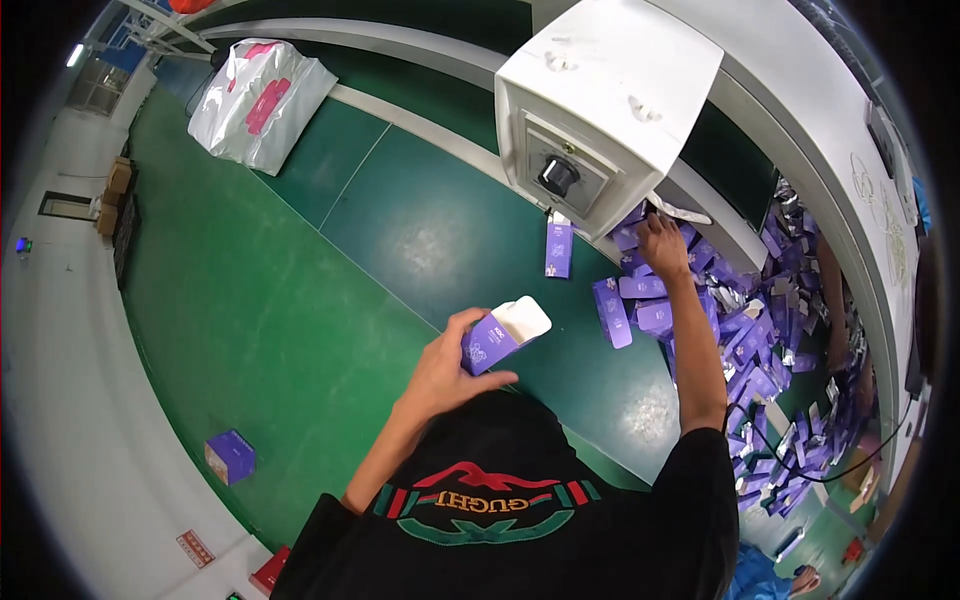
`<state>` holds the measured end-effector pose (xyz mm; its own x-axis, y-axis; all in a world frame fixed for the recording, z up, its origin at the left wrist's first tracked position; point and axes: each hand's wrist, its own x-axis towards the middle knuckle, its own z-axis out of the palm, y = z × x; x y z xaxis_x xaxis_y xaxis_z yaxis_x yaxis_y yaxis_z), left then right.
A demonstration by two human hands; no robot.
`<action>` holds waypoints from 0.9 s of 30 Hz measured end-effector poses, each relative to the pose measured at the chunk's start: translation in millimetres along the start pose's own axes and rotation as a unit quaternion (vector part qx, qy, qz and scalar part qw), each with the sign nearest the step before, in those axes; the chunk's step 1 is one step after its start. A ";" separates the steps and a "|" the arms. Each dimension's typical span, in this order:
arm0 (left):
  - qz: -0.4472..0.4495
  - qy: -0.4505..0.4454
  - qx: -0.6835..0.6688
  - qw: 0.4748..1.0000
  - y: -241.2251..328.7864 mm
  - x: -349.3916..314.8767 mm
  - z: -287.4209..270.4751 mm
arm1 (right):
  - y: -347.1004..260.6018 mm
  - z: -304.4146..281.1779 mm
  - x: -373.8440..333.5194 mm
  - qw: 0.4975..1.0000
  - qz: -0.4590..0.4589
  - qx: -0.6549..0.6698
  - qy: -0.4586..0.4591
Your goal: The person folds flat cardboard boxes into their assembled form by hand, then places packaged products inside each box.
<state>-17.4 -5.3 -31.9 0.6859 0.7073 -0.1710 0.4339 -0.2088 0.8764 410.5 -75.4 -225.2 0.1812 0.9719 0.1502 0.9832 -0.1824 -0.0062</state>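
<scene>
My left hand [440,372] is closed around a small purple carton [486,345] held over the green table. The carton's white top flap [524,318] stands open, facing right. My right hand [662,248] reaches forward to the pile of purple cartons [745,335], its fingers bunched beside a white control box. A thin white strip [680,211] lies at those fingertips; I cannot tell whether they grip it or a carton. One separate purple carton [558,248] lies on the table left of that box, and another carton [612,314] sits at the pile's near edge.
The white control box [620,90] with a black knob stands ahead. A white plastic bag [262,105] rests at the far left. Silver packets mix with the pile at right, crossed by a black cable [815,478]. A larger purple box [231,456] sits at lower left. Another person's hand [806,579] shows at lower right.
</scene>
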 end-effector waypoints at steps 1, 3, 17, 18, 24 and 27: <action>0.030 0.023 0.046 0.998 -3.1 1.2 1.5 | -24.8 -30.2 -0.6 0.996 0.064 0.068 0.005; 0.076 0.023 0.084 0.993 -2.2 9.0 9.3 | -55.8 -55.1 -34.6 0.955 0.131 0.151 0.222; 0.297 -0.051 0.210 0.930 23.3 14.1 47.8 | -219.8 -228.1 -148.6 0.480 0.336 0.696 0.415; 0.307 -0.057 0.204 0.928 24.0 12.7 49.9 | -223.8 -234.3 -149.6 0.481 0.337 0.692 0.420; 0.370 -0.031 0.185 0.910 38.9 5.6 56.5 | -235.7 -248.8 -170.0 0.608 0.366 0.644 0.285; 0.372 -0.026 0.169 0.912 39.3 3.3 59.5 | -237.1 -251.7 -175.2 0.631 0.359 0.635 0.263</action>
<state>36.7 -51.4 -24.9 0.8872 0.2527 0.3860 -0.0148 -0.8207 0.5712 140.2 -239.9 -1.2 0.8861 0.4620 -0.0379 -0.0651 0.0432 -0.9969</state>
